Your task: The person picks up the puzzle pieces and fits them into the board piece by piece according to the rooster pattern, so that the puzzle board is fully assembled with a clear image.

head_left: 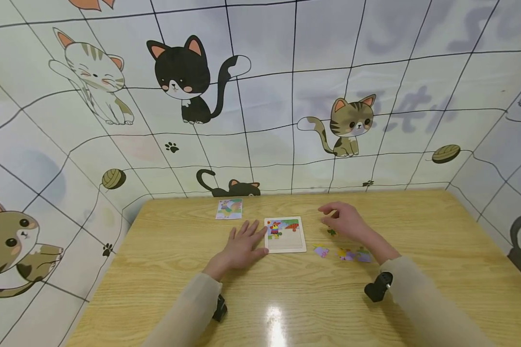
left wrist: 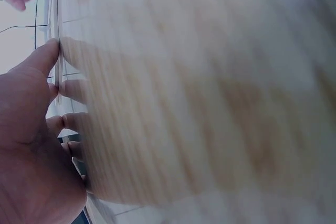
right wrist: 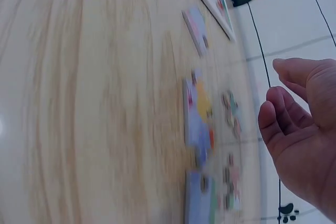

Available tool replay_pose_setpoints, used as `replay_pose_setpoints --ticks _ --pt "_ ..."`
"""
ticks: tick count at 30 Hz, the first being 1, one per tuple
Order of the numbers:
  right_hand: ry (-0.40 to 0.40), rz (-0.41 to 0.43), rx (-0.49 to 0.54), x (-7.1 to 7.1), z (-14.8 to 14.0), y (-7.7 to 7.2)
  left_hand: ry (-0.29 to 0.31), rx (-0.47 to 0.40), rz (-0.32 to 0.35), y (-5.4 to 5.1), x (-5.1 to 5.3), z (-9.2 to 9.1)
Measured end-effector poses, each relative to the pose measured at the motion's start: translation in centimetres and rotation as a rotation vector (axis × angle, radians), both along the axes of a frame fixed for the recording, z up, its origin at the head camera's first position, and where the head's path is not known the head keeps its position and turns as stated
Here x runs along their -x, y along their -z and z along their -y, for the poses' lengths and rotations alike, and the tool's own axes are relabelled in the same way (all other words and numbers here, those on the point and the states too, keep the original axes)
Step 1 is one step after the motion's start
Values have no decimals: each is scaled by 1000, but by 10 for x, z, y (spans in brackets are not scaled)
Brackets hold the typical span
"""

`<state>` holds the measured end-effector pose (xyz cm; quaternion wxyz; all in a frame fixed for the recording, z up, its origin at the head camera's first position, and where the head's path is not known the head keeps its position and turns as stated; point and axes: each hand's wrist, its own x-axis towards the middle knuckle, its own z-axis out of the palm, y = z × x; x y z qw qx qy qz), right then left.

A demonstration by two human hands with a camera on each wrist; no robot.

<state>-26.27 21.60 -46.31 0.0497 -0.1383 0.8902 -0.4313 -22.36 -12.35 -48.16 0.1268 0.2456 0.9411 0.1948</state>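
A square puzzle tray [head_left: 292, 241] with a white rim lies on the table in the head view. Joined pieces showing a hen [head_left: 275, 228] and a red-roofed part fill its upper area; bare board shows below. My left hand [head_left: 241, 246] lies flat with fingers spread, thumb and fingertips against the tray's left edge. Above the table to the right of the tray hovers my right hand [head_left: 347, 221], its fingers loosely bent and nothing visible between them in the right wrist view. Loose puzzle pieces lie below it, among them a purple piece [head_left: 321, 251] and a yellow-and-purple piece [right wrist: 198, 111].
A small picture card [head_left: 229, 209] lies behind my left hand near the table's back edge. A cat-patterned curtain [head_left: 269, 106] rises behind the wooden table [head_left: 165, 260] and along its sides. Black cameras [head_left: 378, 286] are strapped at both wrists.
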Motion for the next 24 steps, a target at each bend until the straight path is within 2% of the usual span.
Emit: replay_pose_setpoints --ticks 3,9,24 --pt "25 21 -5 0 -15 -1 -2 -1 2 0 -1 0" --pt "-2 27 -7 -2 -30 3 -1 -4 3 0 0 0" --pt "3 72 -28 -6 -37 21 -5 -18 14 0 -1 1"
